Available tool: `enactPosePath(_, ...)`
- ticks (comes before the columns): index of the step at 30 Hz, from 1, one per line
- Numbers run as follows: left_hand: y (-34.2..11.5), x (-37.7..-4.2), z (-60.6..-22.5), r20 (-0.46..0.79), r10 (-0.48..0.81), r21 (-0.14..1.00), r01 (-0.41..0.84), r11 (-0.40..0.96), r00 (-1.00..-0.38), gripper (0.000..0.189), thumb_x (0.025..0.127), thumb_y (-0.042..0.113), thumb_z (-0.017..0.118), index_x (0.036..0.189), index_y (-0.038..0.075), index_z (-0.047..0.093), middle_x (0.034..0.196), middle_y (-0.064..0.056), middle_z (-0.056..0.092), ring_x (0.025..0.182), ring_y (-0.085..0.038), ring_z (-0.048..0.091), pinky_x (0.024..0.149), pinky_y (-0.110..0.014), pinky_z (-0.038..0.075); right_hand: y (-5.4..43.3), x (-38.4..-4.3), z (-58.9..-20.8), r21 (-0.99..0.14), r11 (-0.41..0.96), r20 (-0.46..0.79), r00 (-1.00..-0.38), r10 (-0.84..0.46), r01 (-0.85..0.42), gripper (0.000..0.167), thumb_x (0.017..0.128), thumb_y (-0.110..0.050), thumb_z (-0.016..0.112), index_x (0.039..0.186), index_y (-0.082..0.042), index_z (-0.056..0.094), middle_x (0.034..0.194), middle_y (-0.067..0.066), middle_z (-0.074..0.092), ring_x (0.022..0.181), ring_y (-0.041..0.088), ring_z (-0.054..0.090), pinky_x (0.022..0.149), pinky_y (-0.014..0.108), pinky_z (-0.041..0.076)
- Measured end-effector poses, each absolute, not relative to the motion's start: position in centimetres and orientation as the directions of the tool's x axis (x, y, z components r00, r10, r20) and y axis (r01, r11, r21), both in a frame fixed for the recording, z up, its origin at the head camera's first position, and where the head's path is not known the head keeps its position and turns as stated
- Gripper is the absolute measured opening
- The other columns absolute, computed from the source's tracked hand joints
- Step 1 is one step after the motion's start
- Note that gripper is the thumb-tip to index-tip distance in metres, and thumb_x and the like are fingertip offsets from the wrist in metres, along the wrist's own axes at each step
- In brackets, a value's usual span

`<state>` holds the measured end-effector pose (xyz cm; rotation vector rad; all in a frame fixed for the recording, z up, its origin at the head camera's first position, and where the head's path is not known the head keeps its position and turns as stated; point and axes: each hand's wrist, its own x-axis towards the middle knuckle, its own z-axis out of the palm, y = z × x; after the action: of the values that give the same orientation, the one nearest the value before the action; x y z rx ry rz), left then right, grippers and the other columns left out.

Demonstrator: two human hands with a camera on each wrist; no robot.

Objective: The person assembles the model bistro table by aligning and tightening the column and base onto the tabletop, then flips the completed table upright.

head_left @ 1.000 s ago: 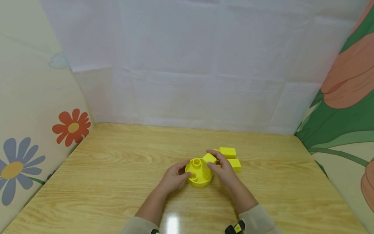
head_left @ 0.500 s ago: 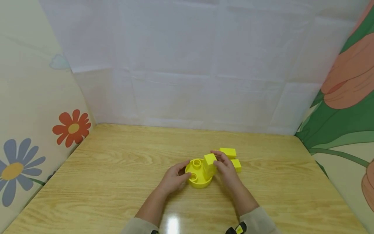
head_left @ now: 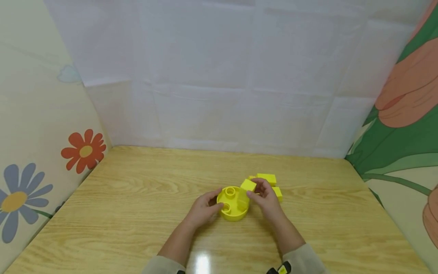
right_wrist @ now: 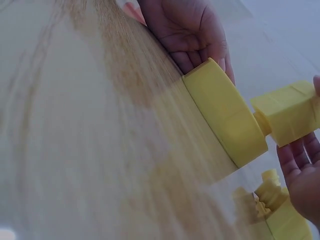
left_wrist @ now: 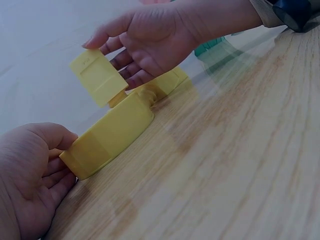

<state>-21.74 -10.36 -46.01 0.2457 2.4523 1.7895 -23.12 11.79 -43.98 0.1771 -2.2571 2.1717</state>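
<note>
A round, shallow yellow base (head_left: 234,217) with hollow round sockets rests on the wooden table. My left hand (head_left: 203,209) grips its left side, thumb at the rim. Between thumb and fingers, my right hand (head_left: 267,199) pinches a yellow block (head_left: 248,185) over the base's right side. In the left wrist view the block (left_wrist: 99,77) leans above the base (left_wrist: 112,136), and a narrow neck shows between them. The right wrist view also has this neck between block (right_wrist: 289,114) and base (right_wrist: 225,112); whether it sits in a socket is hidden.
Behind my right hand lie more yellow pieces, one rectangular block (head_left: 266,179) farther back and another block (head_left: 278,193) nearer, partly covered by the hand. A white cloth (head_left: 205,114) hangs at the table's back edge. Flower-patterned panels flank the table (head_left: 137,213).
The block in my right hand first came more upright over the base, then leaned slightly right, its top shifting right with the hand. My left hand and the base have stayed in place.
</note>
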Motion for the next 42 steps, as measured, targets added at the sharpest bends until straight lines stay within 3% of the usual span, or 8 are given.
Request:
enactPosePath(9,-10.3,-21.7,-46.2,0.021,0.191,0.951,0.079,0.3,-0.981,0.052,0.092,0.01,0.065,0.139,-0.004,0.05,0.14,-0.023,0.054,0.128,-0.036,0.053,0.108,-0.049,0.044,12.1,-23.0,-44.1,-0.996,0.076,0.043,-0.989,-0.143,-0.055,0.053,0.093,-0.007,0.063,0.144,-0.007,0.047,0.124,0.007,0.053,0.089,0.01,0.045,0.076,0.017,0.044)
enactPosePath(17,-10.3,-21.7,-46.1,0.026,0.192,0.956,0.08,0.283,-0.981,0.051,0.091,0.008,0.065,0.138,-0.005,0.05,0.139,-0.024,0.054,0.127,-0.037,0.053,0.107,-0.049,0.044,12.0,-22.9,-44.1,-0.999,-0.02,0.033,-0.987,-0.159,-0.03,0.052,0.091,-0.001,0.062,0.14,-0.002,0.043,0.142,0.019,0.047,0.111,0.007,0.052,0.09,0.015,0.047)
enactPosePath(22,-10.3,-21.7,-46.2,0.026,0.19,0.955,0.08,0.284,-0.981,0.051,0.092,0.008,0.065,0.138,-0.005,0.05,0.139,-0.024,0.054,0.128,-0.038,0.053,0.108,-0.048,0.044,12.0,-22.7,-44.1,-0.997,-0.079,0.028,-0.986,-0.165,-0.015,0.052,0.09,0.001,0.064,0.136,-0.001,0.04,0.131,0.014,0.058,0.103,0.009,0.058,0.085,0.018,0.052)
enactPosePath(27,-10.3,-21.7,-46.1,0.04,0.204,0.952,0.099,0.288,-0.978,0.05,0.092,0.008,0.064,0.138,-0.006,0.049,0.139,-0.026,0.053,0.128,-0.039,0.053,0.107,-0.049,0.044,12.2,-22.6,-44.4,-0.991,-0.13,0.067,-0.983,-0.169,-0.045,0.047,0.092,0.003,0.053,0.137,0.006,0.037,0.116,0.001,0.06,0.099,0.006,0.059,0.083,0.018,0.051)
enactPosePath(36,-10.3,-21.9,-46.2,0.035,0.195,0.952,0.092,0.292,-0.98,0.05,0.091,0.009,0.065,0.138,-0.005,0.051,0.14,-0.024,0.054,0.128,-0.037,0.053,0.107,-0.049,0.044,12.6,-22.3,-44.5,-0.995,-0.091,0.053,-0.988,-0.144,-0.04,0.043,0.094,0.0,0.055,0.134,0.003,0.041,0.132,0.02,0.055,0.106,0.006,0.059,0.09,0.018,0.05)
enactPosePath(42,-10.3,-22.0,-46.3,0.015,0.183,0.956,0.067,0.286,-0.983,0.051,0.092,0.01,0.065,0.139,-0.004,0.051,0.14,-0.022,0.054,0.128,-0.036,0.053,0.108,-0.049,0.044,13.1,-21.8,-44.6,-0.989,-0.127,0.099,-0.984,-0.151,-0.08,0.035,0.095,-0.002,0.048,0.129,0.007,0.041,0.117,0.004,0.06,0.103,0.005,0.059,0.088,0.02,0.051)
